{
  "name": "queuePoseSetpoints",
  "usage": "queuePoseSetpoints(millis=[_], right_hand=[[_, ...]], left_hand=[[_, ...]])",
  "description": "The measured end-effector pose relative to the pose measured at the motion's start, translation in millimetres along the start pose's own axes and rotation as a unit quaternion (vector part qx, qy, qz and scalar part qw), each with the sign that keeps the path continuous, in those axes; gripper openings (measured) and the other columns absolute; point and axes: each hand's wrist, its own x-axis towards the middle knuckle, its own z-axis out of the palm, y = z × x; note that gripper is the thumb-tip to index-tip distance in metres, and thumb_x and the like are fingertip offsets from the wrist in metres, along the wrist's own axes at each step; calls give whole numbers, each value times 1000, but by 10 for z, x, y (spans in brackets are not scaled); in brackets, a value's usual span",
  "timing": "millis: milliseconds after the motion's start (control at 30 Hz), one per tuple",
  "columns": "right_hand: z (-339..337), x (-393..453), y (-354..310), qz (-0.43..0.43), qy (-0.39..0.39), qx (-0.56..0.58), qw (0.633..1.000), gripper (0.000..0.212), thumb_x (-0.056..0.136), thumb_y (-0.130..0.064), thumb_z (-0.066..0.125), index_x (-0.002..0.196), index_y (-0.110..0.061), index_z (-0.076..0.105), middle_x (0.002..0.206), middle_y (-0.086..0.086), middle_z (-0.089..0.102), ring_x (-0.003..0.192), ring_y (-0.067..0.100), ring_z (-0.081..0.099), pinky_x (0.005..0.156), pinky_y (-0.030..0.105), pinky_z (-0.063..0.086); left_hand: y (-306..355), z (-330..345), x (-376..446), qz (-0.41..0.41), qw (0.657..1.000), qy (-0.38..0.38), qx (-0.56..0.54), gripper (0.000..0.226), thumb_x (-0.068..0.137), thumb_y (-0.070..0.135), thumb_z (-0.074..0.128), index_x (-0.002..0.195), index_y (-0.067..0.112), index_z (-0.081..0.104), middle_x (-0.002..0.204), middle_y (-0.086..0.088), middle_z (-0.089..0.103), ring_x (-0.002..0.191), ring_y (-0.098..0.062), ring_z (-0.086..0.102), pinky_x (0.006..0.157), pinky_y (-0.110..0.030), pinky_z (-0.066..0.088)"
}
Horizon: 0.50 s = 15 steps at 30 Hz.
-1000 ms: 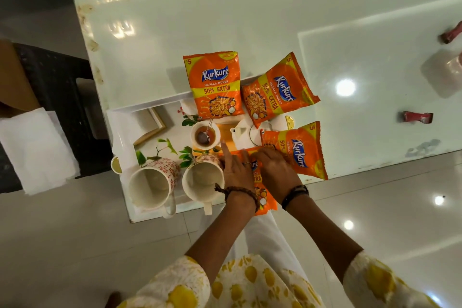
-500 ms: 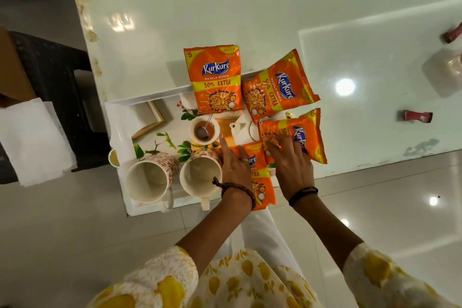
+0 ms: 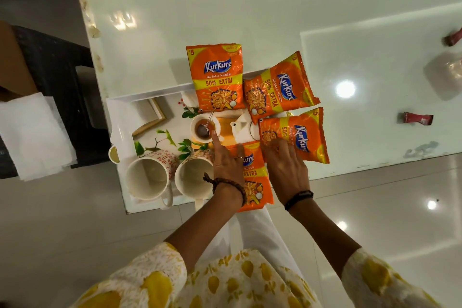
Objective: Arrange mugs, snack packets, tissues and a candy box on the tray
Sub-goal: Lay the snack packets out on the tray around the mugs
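On the glossy white bench [image 3: 250,20], a rectangular tray [image 3: 120,117] printed with leaves and tea things carries two round floral ceramic mugs [image 3: 150,177] at its near edge and four crinkly orange foil snack packets [image 3: 217,77] fanned across its right half. The left hand [image 3: 226,162] lies flat, grip open with straight fingers, on the nearest packet [image 3: 253,182]. The right hand [image 3: 287,170], fingers apparently also straight, presses the rightmost packet [image 3: 297,135]; soft white tissues [image 3: 32,132] lie well apart on the dark stool [image 3: 62,62].

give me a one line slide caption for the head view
Both hands, left hand and right hand, press flat on orange snack packets beside two mugs on a white tray.
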Motion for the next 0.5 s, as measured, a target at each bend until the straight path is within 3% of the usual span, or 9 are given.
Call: queuePoseSetpoints(millis=[67,133,200,233,267,300,367,400,500], right_hand=[[70,-26,-40,7,-24,22,999,36,66,-18,78,97,-5,65,96,22,68,80,37,68,63,44,59],[123,-35,-85,6,-14,36,999,33,69,-13,76,98,-5,65,99,22,68,83,37,68,63,43,59],[111,60,-153,20,-2,82,996,30,74,-7,72,103,-5,64,104,21,67,89,38,66,64,44,59],[85,129,-188,17,14,96,995,28,77,-3,67,105,-5,63,106,21,66,91,38,66,63,44,59],[46,215,-228,9,25,109,994,28,80,-1,63,107,-5,62,110,20,64,94,37,65,63,43,59],[7,314,-279,8,32,127,991,28,83,0,58,111,-6,60,115,19,62,98,37,63,64,43,59],[-63,549,-368,3,42,160,986,31,88,-2,51,118,-8,54,125,15,56,111,35,58,72,43,58],[-88,671,-409,-6,47,168,985,34,89,-2,49,122,-9,51,130,14,54,114,34,55,75,44,57],[-108,984,-521,-33,45,148,987,44,87,2,47,128,-12,45,137,13,47,115,34,54,77,44,56]], left_hand=[[-21,-12,-30,13,995,51,86,60,99,24,29,146,9,-5,134,-23,46,131,-45,34,93,-69,-11],[-29,-1,-9,19,993,75,92,57,99,22,30,146,10,1,129,-18,51,129,-41,38,93,-69,-14],[-125,-51,79,5,989,134,-56,54,97,23,34,145,11,14,125,-13,55,124,-34,44,105,-66,-10],[-195,-83,131,-5,972,168,-167,53,96,27,38,143,11,20,127,-12,54,124,-32,44,111,-63,-4],[-278,-131,179,-17,938,194,-286,55,94,31,43,142,11,25,131,-12,52,125,-31,44,113,-58,7],[-361,-180,233,-42,884,227,-407,56,92,33,49,140,11,29,134,-13,50,126,-32,44,111,-53,21],[-556,-280,322,-108,737,283,-604,56,87,25,58,136,9,35,137,-15,45,124,-32,46,100,-43,40],[-653,-320,388,-140,685,299,-649,55,85,20,60,133,7,37,137,-15,43,124,-31,46,96,-39,44],[-883,-378,596,-183,603,260,-732,50,85,10,58,130,7,37,135,-15,45,119,-30,50,90,-32,44]])
